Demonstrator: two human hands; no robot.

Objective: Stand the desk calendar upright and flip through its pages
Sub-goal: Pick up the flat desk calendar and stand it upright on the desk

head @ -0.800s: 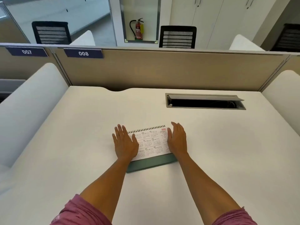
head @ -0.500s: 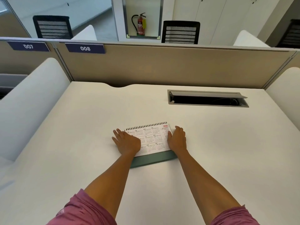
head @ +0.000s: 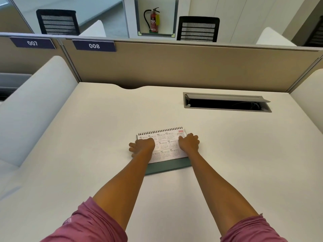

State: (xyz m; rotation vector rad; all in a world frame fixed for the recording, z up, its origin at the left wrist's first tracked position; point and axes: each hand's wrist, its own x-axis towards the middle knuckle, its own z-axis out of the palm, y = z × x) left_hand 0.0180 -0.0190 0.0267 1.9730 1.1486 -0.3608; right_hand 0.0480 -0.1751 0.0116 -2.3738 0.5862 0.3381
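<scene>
A spiral-bound desk calendar (head: 166, 145) lies flat in the middle of the white desk (head: 87, 137), its year page facing up and its green base sticking out along the near edge. My left hand (head: 142, 147) curls over the calendar's left edge, fingers spread off the side onto the desk. My right hand (head: 188, 143) curls over the right edge, its fingers bent down around the side. Both hands grip the calendar, which still rests on the desk.
An open grey cable box (head: 227, 103) is set into the desk at the back right. A beige partition (head: 174, 67) closes the back, and white curved dividers (head: 31, 105) stand on both sides. Chairs and a fire extinguisher (head: 153, 20) are beyond the partition.
Both hands went from lying flat with straight fingers on the calendar's sides to curled around its left and right edges. The calendar stays flat in place.
</scene>
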